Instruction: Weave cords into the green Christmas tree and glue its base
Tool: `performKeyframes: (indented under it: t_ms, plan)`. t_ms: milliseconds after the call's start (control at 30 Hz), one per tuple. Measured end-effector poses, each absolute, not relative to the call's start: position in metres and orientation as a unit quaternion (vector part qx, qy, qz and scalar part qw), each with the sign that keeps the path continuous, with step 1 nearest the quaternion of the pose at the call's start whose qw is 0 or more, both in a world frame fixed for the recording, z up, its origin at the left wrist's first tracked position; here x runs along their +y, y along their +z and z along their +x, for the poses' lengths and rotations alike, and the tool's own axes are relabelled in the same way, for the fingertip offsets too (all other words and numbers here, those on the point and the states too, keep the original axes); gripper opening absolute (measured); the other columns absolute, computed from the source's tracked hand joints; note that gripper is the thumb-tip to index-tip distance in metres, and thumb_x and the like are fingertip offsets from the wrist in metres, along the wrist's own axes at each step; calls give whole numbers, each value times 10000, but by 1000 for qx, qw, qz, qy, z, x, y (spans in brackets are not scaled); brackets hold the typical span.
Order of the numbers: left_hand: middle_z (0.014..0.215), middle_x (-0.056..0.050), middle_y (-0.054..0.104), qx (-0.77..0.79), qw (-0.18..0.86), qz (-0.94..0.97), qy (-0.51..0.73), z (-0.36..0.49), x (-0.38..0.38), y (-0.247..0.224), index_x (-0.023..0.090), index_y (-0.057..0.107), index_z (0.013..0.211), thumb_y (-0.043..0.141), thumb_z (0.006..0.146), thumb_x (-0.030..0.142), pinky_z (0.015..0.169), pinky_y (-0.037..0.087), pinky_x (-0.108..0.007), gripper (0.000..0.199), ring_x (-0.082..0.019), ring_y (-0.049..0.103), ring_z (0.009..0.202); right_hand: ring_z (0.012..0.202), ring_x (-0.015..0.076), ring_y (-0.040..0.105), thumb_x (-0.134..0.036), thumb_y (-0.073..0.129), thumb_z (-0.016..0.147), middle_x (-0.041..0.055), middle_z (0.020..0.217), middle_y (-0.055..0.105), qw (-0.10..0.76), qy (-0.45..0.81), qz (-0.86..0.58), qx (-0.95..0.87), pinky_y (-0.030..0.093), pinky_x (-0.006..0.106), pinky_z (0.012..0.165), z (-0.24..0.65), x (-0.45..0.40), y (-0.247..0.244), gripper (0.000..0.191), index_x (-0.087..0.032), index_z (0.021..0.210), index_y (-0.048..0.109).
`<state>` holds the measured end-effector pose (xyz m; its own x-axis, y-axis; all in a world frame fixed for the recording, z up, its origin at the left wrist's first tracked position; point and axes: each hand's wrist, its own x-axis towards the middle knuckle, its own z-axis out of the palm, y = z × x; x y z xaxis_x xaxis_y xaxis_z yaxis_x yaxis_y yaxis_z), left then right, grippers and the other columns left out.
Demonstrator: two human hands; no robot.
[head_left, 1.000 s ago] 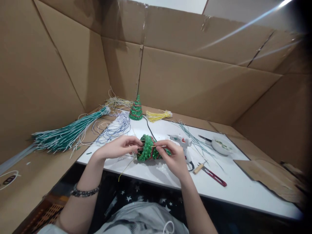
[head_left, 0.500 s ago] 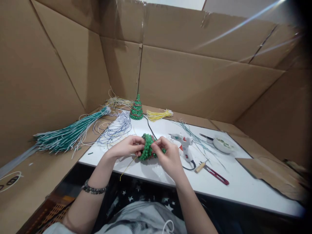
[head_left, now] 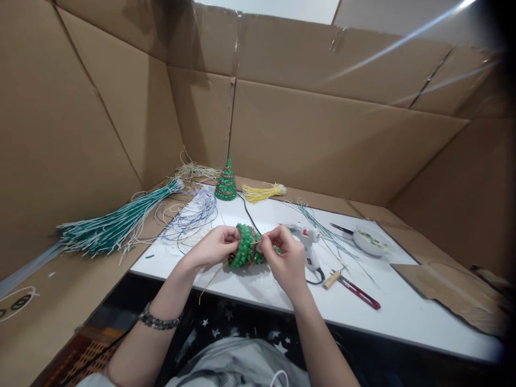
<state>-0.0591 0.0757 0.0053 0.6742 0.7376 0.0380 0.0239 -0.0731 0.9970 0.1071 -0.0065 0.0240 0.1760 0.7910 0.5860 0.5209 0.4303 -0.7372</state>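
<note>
A green beaded cone tree (head_left: pixel 245 252) with dark red bead rows lies on its side near the front of the white table. My left hand (head_left: pixel 220 245) is closed on its wide left end, the fingertips partly hidden behind the beads. To the right, my right hand (head_left: pixel 283 252) pinches a thin pale wire (head_left: pixel 256 242) that runs across to the beads. A yellow wire end (head_left: pixel 207 287) hangs from the tree's lower left toward the table edge. Another beaded tree (head_left: pixel 226 181) stands upright at the back.
A white glue gun (head_left: pixel 309 244) lies just right of my right hand, with an awl (head_left: pixel 332 280) and red-handled snips (head_left: pixel 360 293) nearby. A white bowl (head_left: pixel 370 242) sits farther right. Bundles of green wires (head_left: pixel 116 223) and yellow wires (head_left: pixel 263 192) lie around. Cardboard walls (head_left: pixel 306 129) enclose the table.
My right hand has drawn slightly away to the right, and the pale wire now shows between it and the beads. My left hand stays on the tree.
</note>
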Motion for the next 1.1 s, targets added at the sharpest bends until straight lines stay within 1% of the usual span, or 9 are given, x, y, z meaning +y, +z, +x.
performKeyframes:
  t_ms: [133,200,267,367,433,533,767,933,1100]
  plan:
    - [662,11,606,285,597,686,303,-61,77,4,160,530,691,663,731,199,556,392,-213,144,-111,552,599,526,133,566,-273,566,852,-29,589,593,587,156,-533,-589,453,262,539,100,-4,16,215,-242,682,437]
    - [655,21,592,285,585,693,309,-64,78,4,162,524,689,652,726,162,563,389,-213,133,-109,538,602,510,121,535,-264,570,835,-36,588,577,594,167,-537,-575,430,249,520,97,-6,13,214,-240,678,428]
    - [652,23,592,284,580,698,310,-66,79,4,162,534,698,642,731,147,562,389,-214,114,-111,532,600,505,109,496,-259,570,834,-43,577,548,575,161,-547,-586,393,236,504,98,-8,14,214,-231,664,443]
    - [709,-2,636,269,584,702,305,-67,81,6,149,588,732,641,767,195,617,429,-232,78,-134,574,663,505,107,465,-302,563,869,-45,552,517,532,158,-557,-618,352,237,497,103,-9,21,254,-222,651,461]
    - [753,-25,660,258,591,702,302,-66,81,7,137,628,757,641,801,264,662,452,-249,136,-148,595,707,508,112,479,-335,556,890,-40,560,535,509,169,-554,-636,351,243,502,108,-7,26,259,-220,672,475]
    - [741,-40,660,248,600,699,299,-63,82,5,126,642,755,655,812,340,664,463,-261,221,-154,597,693,521,121,509,-337,545,902,-31,592,571,485,175,-549,-658,362,247,511,112,-4,31,238,-220,701,493]
    - [769,-38,659,231,605,701,298,-59,80,2,144,633,801,689,776,283,686,478,-273,152,-172,600,736,515,127,508,-307,529,898,-37,573,552,476,184,-539,-670,369,245,503,107,0,30,233,-232,691,452]
    - [771,-21,648,234,602,704,294,-60,80,1,147,624,787,669,787,245,641,444,-243,108,-155,578,718,480,115,455,-288,535,899,-58,532,479,476,137,-554,-669,334,245,489,109,-5,26,242,-231,681,447]
    - [724,-31,645,224,625,696,274,-56,83,-4,126,657,802,648,830,352,599,427,-238,228,-144,573,660,549,133,537,-283,516,926,-21,620,584,435,122,-543,-708,377,243,527,121,-10,35,195,-223,741,525]
